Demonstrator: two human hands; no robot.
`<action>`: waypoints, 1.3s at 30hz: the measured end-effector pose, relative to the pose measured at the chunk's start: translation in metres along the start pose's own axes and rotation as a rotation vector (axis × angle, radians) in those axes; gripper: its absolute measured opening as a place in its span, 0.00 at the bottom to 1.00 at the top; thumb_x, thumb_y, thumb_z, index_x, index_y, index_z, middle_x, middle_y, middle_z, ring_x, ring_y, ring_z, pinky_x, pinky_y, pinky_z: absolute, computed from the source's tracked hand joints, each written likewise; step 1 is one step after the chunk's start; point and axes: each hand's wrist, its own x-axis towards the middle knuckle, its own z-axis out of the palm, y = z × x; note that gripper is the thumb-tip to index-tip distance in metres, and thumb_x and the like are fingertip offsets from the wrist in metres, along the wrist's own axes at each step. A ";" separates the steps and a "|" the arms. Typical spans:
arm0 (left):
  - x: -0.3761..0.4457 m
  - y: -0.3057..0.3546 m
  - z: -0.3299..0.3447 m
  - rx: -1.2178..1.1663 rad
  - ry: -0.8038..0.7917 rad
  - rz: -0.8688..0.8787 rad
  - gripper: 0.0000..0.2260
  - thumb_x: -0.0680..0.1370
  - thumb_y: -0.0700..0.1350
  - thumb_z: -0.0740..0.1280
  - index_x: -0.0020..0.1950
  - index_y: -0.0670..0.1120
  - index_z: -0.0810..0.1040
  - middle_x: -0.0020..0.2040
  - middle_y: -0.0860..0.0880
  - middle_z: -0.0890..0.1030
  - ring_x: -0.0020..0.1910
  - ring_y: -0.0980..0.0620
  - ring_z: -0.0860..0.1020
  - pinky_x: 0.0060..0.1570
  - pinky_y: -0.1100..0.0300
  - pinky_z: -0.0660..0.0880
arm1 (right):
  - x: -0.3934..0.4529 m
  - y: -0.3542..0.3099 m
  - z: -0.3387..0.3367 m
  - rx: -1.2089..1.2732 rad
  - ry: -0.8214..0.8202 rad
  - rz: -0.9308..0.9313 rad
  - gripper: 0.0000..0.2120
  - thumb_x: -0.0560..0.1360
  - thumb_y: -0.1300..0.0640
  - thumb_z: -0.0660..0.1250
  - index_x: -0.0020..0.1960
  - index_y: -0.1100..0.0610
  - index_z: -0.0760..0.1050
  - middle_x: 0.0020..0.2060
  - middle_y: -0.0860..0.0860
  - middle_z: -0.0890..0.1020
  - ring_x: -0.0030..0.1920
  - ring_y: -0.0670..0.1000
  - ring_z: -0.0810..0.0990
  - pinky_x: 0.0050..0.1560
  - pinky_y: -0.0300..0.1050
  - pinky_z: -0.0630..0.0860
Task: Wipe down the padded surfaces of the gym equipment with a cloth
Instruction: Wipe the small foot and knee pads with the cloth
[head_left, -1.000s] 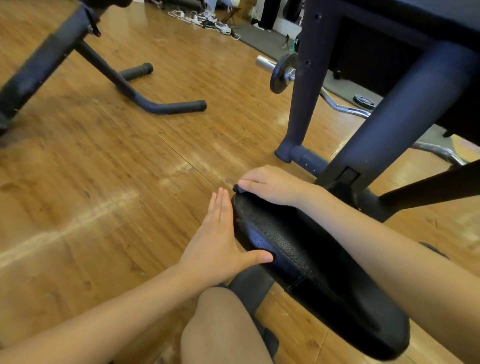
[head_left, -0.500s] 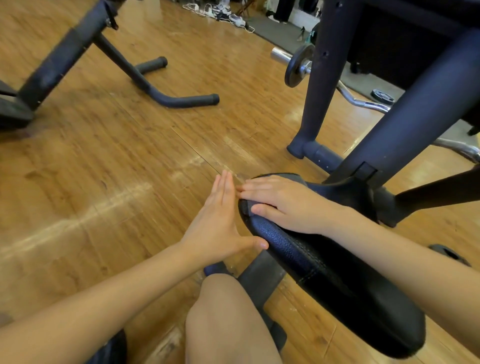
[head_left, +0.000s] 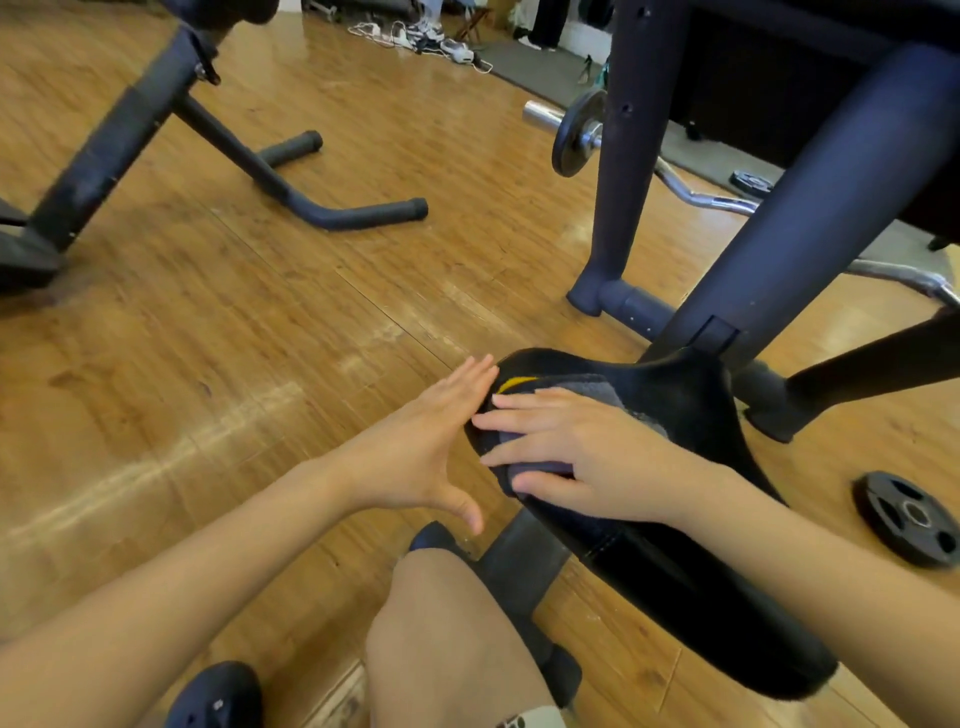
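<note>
A black padded seat (head_left: 670, 587) slopes from centre frame down to the lower right. My right hand (head_left: 566, 447) lies flat on its upper end, pressing a grey cloth (head_left: 592, 389) with a yellow stripe against the pad. My left hand (head_left: 421, 447) is open, fingers straight, its fingertips touching the left edge of the pad's upper end. The cloth is mostly hidden under my right hand.
The dark blue frame (head_left: 789, 223) of the machine rises behind the pad. A curl bar with a plate (head_left: 576, 135) lies on the wood floor beyond it. A loose weight plate (head_left: 909, 514) lies at right. Another bench's black legs (head_left: 291, 187) stand upper left. My knee (head_left: 447, 644) is below.
My right hand slid down from the pad's tip onto its top face, and the grey cloth now shows under it. My left hand stayed at the pad's left edge, thumb spread away.
</note>
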 end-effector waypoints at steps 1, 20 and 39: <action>0.001 -0.002 0.001 -0.019 -0.001 -0.018 0.59 0.58 0.60 0.77 0.71 0.55 0.34 0.73 0.59 0.36 0.74 0.63 0.37 0.73 0.66 0.42 | 0.005 0.000 -0.001 -0.003 -0.003 0.018 0.18 0.77 0.46 0.59 0.66 0.48 0.73 0.70 0.43 0.67 0.71 0.37 0.52 0.68 0.30 0.41; 0.032 0.002 -0.003 0.139 -0.016 0.073 0.65 0.52 0.81 0.59 0.77 0.46 0.41 0.72 0.58 0.38 0.71 0.64 0.33 0.66 0.74 0.35 | -0.053 -0.035 0.013 -0.130 -0.017 0.409 0.32 0.79 0.46 0.56 0.76 0.47 0.42 0.74 0.42 0.40 0.71 0.40 0.37 0.64 0.36 0.30; 0.033 0.019 0.011 0.361 0.222 0.225 0.44 0.73 0.73 0.38 0.74 0.41 0.62 0.75 0.44 0.61 0.74 0.51 0.52 0.71 0.62 0.41 | -0.115 -0.002 0.008 0.224 0.089 0.581 0.25 0.81 0.52 0.55 0.72 0.41 0.47 0.72 0.35 0.46 0.72 0.33 0.40 0.73 0.38 0.36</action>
